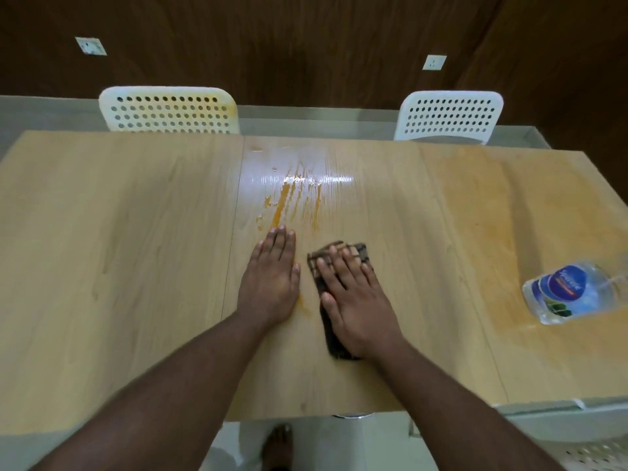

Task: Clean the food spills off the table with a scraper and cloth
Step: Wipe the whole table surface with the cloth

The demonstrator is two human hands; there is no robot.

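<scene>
An orange food spill (289, 202) streaks the middle of the light wooden table (119, 249), with wet smears shining beyond it. My right hand (353, 300) presses flat, fingers straight, on a folded dark checked cloth (334, 338) just right of the spill's near end. Flat on the bare table beside it lies my left hand (270, 280), its fingertips touching the lowest orange streak. A thin orange smear (304, 307) runs between the two hands. No scraper is in view.
A clear plastic bottle (574, 292) with a blue label lies on its side near the table's right edge, on a yellowish stained patch. Two white perforated chairs (168, 112) (448, 115) stand at the far side. A bare foot (277, 447) shows below the near edge.
</scene>
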